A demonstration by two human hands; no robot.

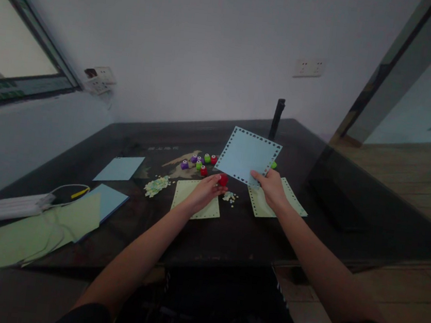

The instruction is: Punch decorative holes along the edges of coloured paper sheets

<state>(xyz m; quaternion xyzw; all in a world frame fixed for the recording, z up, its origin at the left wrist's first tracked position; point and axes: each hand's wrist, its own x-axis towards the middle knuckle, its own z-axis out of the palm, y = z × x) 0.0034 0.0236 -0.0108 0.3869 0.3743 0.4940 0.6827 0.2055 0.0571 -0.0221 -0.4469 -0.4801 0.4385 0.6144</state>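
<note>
My right hand [273,188] pinches the lower right corner of a light blue paper sheet [248,155], raised above the table. Small punched shapes run along the sheet's edges. In my left hand [206,192] is a small red craft punch [223,180], held just under the sheet's lower left edge. Below my left hand lies a pale green sheet [210,210] with a punched border. Another green punched sheet [292,199] lies under my right hand. Beyond my left hand, several purple, green and red punches [199,165] stand together.
Punched paper bits lie in a large pile [156,186] and a small pile [230,198]. Plain blue sheets [119,168], green sheets [44,232] and a white power strip [15,207] with its cable are at the left. A black upright post [277,119] stands behind.
</note>
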